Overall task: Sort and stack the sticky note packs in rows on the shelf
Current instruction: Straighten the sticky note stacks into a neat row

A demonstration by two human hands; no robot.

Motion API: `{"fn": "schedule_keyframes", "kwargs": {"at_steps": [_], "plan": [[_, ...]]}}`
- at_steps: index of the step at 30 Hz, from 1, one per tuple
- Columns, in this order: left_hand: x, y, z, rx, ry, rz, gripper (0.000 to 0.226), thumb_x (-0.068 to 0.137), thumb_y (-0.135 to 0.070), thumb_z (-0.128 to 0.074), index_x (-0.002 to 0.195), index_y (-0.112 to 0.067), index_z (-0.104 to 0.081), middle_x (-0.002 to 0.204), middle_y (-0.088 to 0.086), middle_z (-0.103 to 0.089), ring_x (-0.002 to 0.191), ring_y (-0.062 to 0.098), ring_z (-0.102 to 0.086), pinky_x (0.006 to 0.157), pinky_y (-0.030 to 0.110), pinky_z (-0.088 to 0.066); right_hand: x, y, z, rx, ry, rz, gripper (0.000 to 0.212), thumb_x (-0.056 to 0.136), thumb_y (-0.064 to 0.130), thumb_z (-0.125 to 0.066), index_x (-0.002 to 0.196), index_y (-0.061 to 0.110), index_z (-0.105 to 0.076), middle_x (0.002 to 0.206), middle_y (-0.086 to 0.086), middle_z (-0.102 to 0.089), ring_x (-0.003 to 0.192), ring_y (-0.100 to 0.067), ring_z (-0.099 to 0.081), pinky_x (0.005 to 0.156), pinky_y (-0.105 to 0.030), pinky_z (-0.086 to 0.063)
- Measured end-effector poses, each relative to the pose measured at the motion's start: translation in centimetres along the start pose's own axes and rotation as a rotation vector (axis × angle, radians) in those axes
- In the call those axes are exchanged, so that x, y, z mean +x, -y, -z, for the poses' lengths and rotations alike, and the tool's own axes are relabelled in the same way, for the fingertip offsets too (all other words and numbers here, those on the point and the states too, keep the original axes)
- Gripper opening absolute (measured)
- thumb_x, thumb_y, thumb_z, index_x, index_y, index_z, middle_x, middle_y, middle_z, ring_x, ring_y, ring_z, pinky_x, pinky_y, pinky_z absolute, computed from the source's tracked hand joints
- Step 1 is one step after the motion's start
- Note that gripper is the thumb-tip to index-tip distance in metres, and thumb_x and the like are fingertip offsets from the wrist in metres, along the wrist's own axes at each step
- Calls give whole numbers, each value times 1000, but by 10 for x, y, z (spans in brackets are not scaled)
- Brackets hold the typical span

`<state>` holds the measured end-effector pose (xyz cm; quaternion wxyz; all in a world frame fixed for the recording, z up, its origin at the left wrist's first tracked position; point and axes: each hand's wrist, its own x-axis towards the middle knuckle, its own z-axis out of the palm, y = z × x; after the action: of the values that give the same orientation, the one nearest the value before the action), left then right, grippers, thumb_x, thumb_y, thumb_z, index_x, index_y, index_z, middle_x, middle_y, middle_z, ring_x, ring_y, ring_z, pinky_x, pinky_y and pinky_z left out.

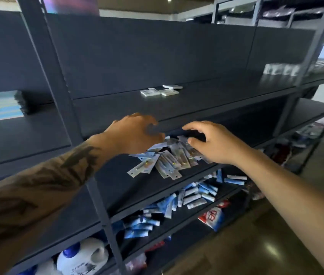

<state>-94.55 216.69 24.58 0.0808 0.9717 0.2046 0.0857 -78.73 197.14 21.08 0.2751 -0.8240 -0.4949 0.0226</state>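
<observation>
A loose pile of flat, clear-fronted packs (pixel 163 161) with hang holes lies on the middle dark shelf (pixel 117 185). My left hand (pixel 135 133) reaches over the pile's back left with curled fingers. It is blurred and its fingertips are hidden, so any hold is unclear. My right hand (pixel 210 143) is at the pile's right side; its curled fingertips rest on the top packs and its thumb is raised apart from them. Three small white packs (pixel 161 90) lie side by side on the upper shelf (pixel 216 96).
A dark upright post (pixel 97 195) stands left of the pile. Light-blue books (pixel 4 104) are stacked on the left bay. Blue and white tubes (pixel 193 195) and a red-blue bag (pixel 212 215) fill lower shelves, with white bottles (pixel 81 257) at the bottom. More white packs (pixel 280 69) sit far right.
</observation>
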Motion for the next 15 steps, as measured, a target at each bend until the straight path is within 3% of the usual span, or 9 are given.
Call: {"fn": "schedule_keyframes", "kwargs": {"at_steps": [7,10,15], "plan": [[144,-10,-8,-26,3,67,66,93,-72,-52,149,-37,-46,158,-2,-43,143,27,-43,116,46,-36,96,-67,44,-98,23,-1,42,104,37,-56,146,35,-50,153,11,-45,136,-12,-46,105,-29,-40],[195,-1,-8,-23,-1,100,64,94,-69,-52,149,-35,-47,157,-1,-44,142,29,-44,115,47,-38,143,-90,55,-120,25,5,41,104,41,-55,145,36,-51,150,9,-47,124,-13,-51,99,-32,-44],[250,18,-12,-9,35,122,41,90,-63,-52,125,-43,-59,140,-6,-59,126,26,-54,106,43,-45,209,-121,55,-126,30,53,40,103,45,-53,142,35,-53,149,8,-49,131,-15,-49,101,-35,-44]]}}
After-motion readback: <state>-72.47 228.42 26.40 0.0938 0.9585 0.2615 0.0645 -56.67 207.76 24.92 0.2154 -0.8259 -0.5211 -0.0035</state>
